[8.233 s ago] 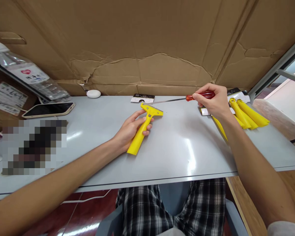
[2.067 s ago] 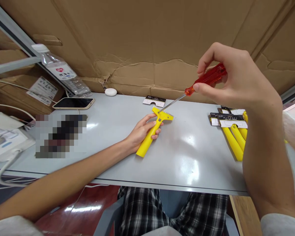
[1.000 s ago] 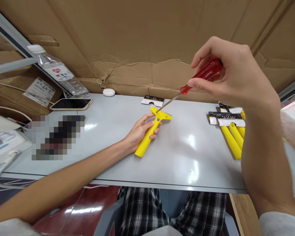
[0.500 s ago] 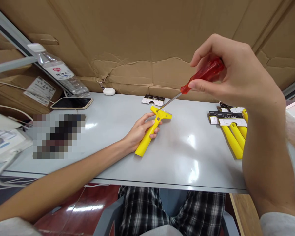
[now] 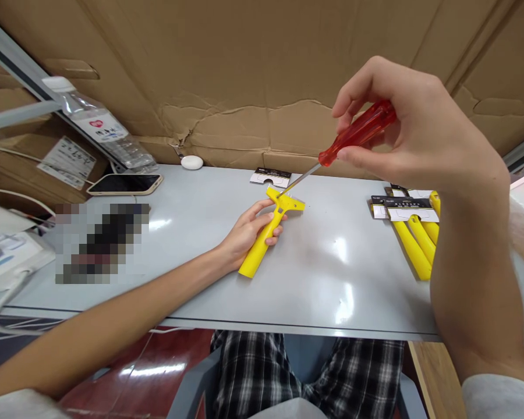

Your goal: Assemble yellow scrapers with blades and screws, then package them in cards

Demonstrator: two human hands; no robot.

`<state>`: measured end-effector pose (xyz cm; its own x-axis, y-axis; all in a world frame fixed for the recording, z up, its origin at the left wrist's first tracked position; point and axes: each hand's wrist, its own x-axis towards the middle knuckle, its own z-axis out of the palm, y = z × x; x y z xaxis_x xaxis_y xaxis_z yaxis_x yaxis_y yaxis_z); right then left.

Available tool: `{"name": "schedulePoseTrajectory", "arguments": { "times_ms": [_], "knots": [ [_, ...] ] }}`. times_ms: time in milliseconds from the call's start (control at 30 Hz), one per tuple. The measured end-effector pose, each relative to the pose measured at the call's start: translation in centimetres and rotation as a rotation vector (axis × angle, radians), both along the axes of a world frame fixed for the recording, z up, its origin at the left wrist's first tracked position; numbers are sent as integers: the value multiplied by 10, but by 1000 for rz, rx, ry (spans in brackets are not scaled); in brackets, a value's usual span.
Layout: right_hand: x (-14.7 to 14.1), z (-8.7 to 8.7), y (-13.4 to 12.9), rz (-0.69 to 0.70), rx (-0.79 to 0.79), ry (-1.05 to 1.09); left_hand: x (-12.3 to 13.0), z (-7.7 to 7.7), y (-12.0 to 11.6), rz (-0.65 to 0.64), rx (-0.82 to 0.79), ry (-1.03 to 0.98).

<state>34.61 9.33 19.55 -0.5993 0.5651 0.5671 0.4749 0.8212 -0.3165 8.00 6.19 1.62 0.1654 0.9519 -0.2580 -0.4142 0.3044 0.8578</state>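
Note:
A yellow scraper [image 5: 258,251] with a wide T-shaped head lies tilted in my left hand [image 5: 247,233], whose fingers wrap round the handle just below the head. My right hand [image 5: 419,125] grips the red handle of a screwdriver [image 5: 358,132], pinched between thumb and fingers. The screwdriver slants down to the left, its metal tip at a screw hole on the left side of the scraper's head. Whether a screw sits there is too small to tell. Just behind the head lies a black and white card [image 5: 271,176].
Several yellow scrapers [image 5: 413,247] with cards lie at the right, partly hidden by my right forearm. On the left are a phone [image 5: 125,184], a plastic bottle [image 5: 109,131] and a blurred-out patch. A white oval object [image 5: 192,162] sits by the cardboard [image 5: 227,70] behind the table [image 5: 192,291].
The fingers of my right hand have shifted slightly round the screwdriver handle. The tip stays at the same hole, and my left hand holds the scraper still. The view has moved slightly.

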Motion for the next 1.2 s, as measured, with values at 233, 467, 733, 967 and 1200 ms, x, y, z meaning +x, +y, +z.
{"name": "schedulePoseTrajectory", "arguments": {
  "times_ms": [233, 467, 733, 967, 1200],
  "knots": [
    [-1, 0, 4, -74, -5, 31, 0, 0, 0, 2, -1, -4],
    [0, 0, 3, -88, 52, -3, -2, -3, 1, -11, 11, -5],
    [1, 0, 2, -23, -12, -6, -1, -2, 1, -8, 7, -8],
    [1, 0, 5, -95, 1, -8, -1, -3, 1, 3, -4, -11],
    [-3, 3, 1, -112, 27, -21, -2, -4, 2, -3, 8, -17]
  ]
}}
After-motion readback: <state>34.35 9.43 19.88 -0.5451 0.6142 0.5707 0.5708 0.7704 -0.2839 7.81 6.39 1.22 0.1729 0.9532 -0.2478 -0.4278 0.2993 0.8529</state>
